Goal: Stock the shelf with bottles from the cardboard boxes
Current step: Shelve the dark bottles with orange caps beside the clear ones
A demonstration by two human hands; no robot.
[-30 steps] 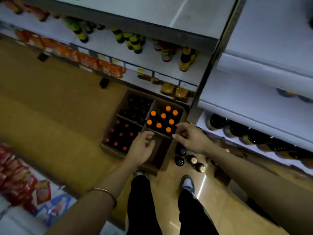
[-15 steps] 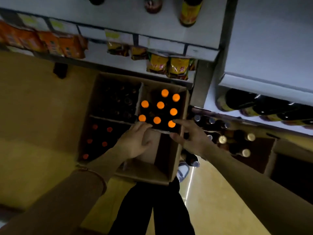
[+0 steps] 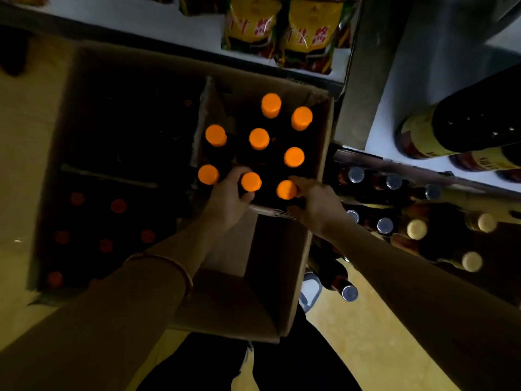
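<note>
Both hands have dropped into the cardboard box [image 3: 321, 153] since a second ago, when they hovered above its near edge. My left hand [image 3: 229, 198] now curls round the neck of an orange-capped bottle [image 3: 251, 182]; my right hand [image 3: 317, 204] closes fingers on the next orange-capped bottle [image 3: 286, 189], just right of it. Six more orange caps stand beyond my fingers. The shelf [image 3: 394, 119] is up right of my right hand. Grasp looks made, so lifting out comes next, I judge.

Yellow snack packets [image 3: 279, 29] (shelved), floor [image 3: 352, 328]
</note>
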